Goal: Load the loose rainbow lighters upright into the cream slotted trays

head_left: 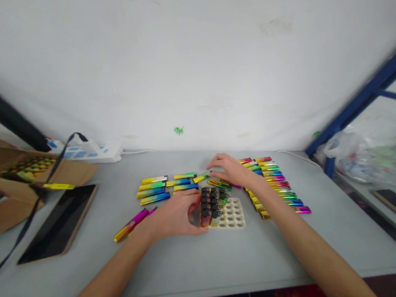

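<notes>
Left of a white plastic tray with rows of holes (237, 213), my left hand (178, 213) curves its thumb and fingers round the tray's side. Several shiny tubes with black tops (211, 202), possibly lighters, stand upright in the tray's left columns; its right columns show bare holes. Beyond the tray, my right hand (228, 168) reaches leftward with its fingers bent and tips apart. Its fingertips are at the end of a yellow-green tube (201, 178) lying on the table. A gold-and-green tube (219, 184) lies below this hand, between it and the tray.
More metallic tubes lie in rows at the left (153, 190) and right (277, 183), with a magenta-gold tube (131, 224) nearer me. Further left are a dark tablet-like slab (59, 223), an open cardboard box (12, 201), a strap and a power strip (90, 152). Plastic bags (368, 154) sit beyond the blue frame.
</notes>
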{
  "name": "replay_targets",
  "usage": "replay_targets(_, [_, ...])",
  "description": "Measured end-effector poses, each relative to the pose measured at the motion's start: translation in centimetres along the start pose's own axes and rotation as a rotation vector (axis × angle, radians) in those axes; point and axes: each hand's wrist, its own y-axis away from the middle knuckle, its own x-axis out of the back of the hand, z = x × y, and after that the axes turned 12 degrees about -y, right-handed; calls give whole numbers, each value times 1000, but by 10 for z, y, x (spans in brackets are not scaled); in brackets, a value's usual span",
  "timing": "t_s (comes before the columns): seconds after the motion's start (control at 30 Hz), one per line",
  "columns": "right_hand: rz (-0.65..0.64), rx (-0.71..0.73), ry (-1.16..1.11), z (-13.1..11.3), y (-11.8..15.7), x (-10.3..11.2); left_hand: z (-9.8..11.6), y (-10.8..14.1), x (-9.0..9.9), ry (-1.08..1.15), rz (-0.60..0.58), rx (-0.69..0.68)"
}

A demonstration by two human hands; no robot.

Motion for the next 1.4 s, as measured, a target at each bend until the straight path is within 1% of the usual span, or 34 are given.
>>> replay_targets(0.1, [-143, 29, 129, 8, -27, -11, 0, 0, -3, 2, -27, -48])
replay_targets(0.17, [-224, 50, 147, 13, -37, -13, -1, 0, -5, -7, -42, -55])
replay_targets(0.23, [-237, 50, 98, 16, -40, -10, -2, 0, -7, 8, -56, -46])
replay_targets(0.33, [-137, -15, -90, 17, -28, 1, -3, 1, -8, 43, -56, -47])
replay_targets(0.47, [86, -108, -373, 6, 9, 12, -3, 1, -8, 44, -44, -52])
replay_targets(0.53, [214, -146, -557, -2, 28, 11, -2, 1, -8, 37, -48, -35])
replay_targets(0.6, [375, -205, -781, -6, 43, 4, -2, 1, -8, 25, -52, -16])
replay_targets(0.67, [530, -254, -1016, -8, 51, -4, -2, 1, -8, 21, -57, -18])
replay_targets(0.7, [579, -268, -1126, -8, 53, -7, -2, 0, -7, 22, -59, -24])
replay_targets(0.73, [597, -280, -1226, -9, 54, -9, -2, 0, -6, 22, -59, -26])
replay_targets(0.8, [565, -297, -1380, -12, 55, -10, 0, -1, -4, 17, -48, -7])
replay_targets(0.93, [466, -319, -1541, -23, 55, -8, 4, -2, 0, 30, -40, 57])
replay_targets(1.0, [457, -319, -1556, -27, 54, -10, 5, -3, 2, 34, -42, 66])
replay_targets(1.07, [481, -333, -1519, -28, 53, -14, 5, -3, 3, 29, -40, 68])
replay_targets(1.23, [608, -393, -1231, -26, 51, -24, 4, -2, 3, -22, -48, 95])
replay_targets(1.33, [623, -395, -1070, -26, 52, -26, 3, -1, 2, -27, -76, 98])
replay_targets(1.4, [610, -396, -1026, -26, 52, -27, 2, -1, 2, -19, -90, 99])
